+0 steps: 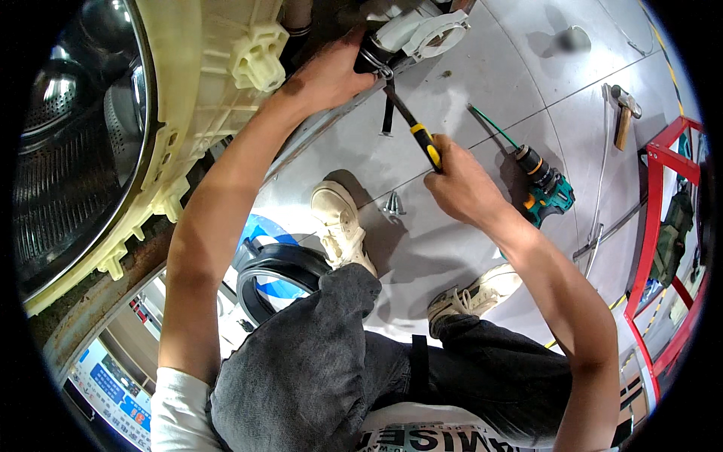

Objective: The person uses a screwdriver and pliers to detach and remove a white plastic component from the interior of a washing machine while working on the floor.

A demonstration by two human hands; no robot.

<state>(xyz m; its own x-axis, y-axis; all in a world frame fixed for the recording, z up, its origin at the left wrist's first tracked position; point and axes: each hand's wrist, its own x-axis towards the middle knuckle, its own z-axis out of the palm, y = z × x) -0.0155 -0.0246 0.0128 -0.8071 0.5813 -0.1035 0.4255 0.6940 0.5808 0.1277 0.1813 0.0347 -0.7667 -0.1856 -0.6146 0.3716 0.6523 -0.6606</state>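
My left hand [327, 75] is closed at a dark part with a metal clamp [376, 64], beside a white plastic housing [395, 32], at the top centre; what its fingers grip is partly hidden. My right hand [459, 181] grips a tool with a black-and-yellow handle [425, 143], its dark end pointing up-left, close to the clamp. On the left stands an opened washing machine, with a steel drum [79, 173] inside a pale yellow tub [188, 68]. A dark strip [388, 117] hangs below the clamp.
On the tiled floor lie a teal drill [550, 196] with a long green bit, screws [393, 205], a hammer [623, 124], thin metal rods [600, 188] and a black rubber ring [256, 297] over something blue. My shoes [339, 218] are below. A red metal frame [651, 218] stands at right.
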